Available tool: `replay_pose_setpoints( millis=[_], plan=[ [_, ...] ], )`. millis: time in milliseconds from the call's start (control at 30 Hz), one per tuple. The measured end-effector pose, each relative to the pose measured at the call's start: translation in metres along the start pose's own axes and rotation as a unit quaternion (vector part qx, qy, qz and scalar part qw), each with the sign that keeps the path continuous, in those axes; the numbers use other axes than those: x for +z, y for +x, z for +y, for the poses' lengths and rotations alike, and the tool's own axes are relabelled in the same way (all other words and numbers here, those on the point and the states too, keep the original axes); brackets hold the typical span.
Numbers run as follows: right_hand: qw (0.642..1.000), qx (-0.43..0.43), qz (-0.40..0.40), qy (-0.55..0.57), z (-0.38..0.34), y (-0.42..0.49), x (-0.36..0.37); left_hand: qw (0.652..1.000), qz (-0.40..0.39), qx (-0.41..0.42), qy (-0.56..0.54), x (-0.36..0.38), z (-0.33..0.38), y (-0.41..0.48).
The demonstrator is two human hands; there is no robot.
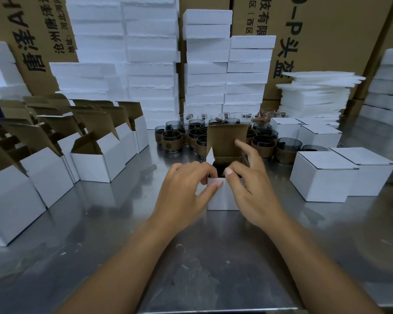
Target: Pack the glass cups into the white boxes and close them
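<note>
At my far left a row of open white boxes [93, 159] stands on the steel worktop [123, 234], their brown flaps up. Behind them white foam blocks [150, 64] are stacked high against brown cardboard cartons [327, 30].

My left hand [186, 184] is on the near left corner of the white box [222, 198] in the middle of the worktop. Its fingers are curled over the box's left rim, and its thumb lies flat on the white front wall, so it pinches that corner. Inside the box sits a dark glass cup [220, 168], only its top showing between my hands. The lid [227, 139] stands upright at the back, brown side facing me.

My right hand [247, 182] grips the right side of the same box. The thumb hooks the front rim, the forefinger reaches up to touch the lid, and the other fingers curl beside the right wall.

Behind the box, more glass cups [175, 141] with brown sleeves cluster together. Further right, closed white boxes [322, 175] sit side by side, and a stack of thin foam sheets [315, 96] rises behind them.
</note>
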State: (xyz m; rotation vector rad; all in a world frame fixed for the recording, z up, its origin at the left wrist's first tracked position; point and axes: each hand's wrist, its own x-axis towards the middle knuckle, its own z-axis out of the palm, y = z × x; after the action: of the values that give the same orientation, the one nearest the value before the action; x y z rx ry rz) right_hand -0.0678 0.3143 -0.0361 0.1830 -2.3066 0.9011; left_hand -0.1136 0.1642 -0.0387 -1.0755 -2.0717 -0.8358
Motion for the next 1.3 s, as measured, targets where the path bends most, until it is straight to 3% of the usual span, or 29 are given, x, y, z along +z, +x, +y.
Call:
replay_pose_setpoints(
  millis=[133, 200, 300, 400, 700, 833, 967, 1167, 1300],
  plan=[
    [0.983, 0.022, 0.140, 0.115, -0.007, 0.003, 0.001, 0.988, 0.026, -0.082, -0.128, -0.001, 0.003, 0.002],
    [0.957, 0.096, 0.202, 0.186, -0.006, 0.008, -0.002, 0.969, 0.033, -0.133, -0.207, -0.003, 0.004, 0.004],
    [0.911, 0.249, 0.161, 0.286, -0.003, 0.014, -0.007, 0.951, -0.012, -0.175, -0.254, -0.002, 0.003, 0.004],
    [0.891, 0.305, 0.101, 0.319, -0.001, 0.014, -0.007, 0.945, -0.056, -0.193, -0.259, 0.000, 0.003, 0.003],
    [0.915, 0.239, 0.072, 0.316, 0.000, 0.012, -0.005, 0.950, -0.066, -0.191, -0.239, 0.000, -0.002, 0.004],
    [0.915, 0.217, 0.079, 0.332, -0.001, 0.012, -0.004, 0.934, -0.048, -0.229, -0.270, 0.004, -0.005, 0.004],
    [0.917, 0.215, 0.081, 0.326, 0.001, 0.011, -0.003, 0.916, -0.023, -0.256, -0.308, 0.005, -0.008, 0.007],
    [0.889, 0.266, 0.090, 0.362, -0.004, 0.014, -0.004, 0.892, -0.066, -0.276, -0.352, 0.004, -0.008, 0.006],
    [0.933, 0.204, 0.050, 0.291, -0.006, 0.008, 0.000, 0.884, -0.054, -0.280, -0.369, 0.001, -0.006, 0.005]
  ],
)
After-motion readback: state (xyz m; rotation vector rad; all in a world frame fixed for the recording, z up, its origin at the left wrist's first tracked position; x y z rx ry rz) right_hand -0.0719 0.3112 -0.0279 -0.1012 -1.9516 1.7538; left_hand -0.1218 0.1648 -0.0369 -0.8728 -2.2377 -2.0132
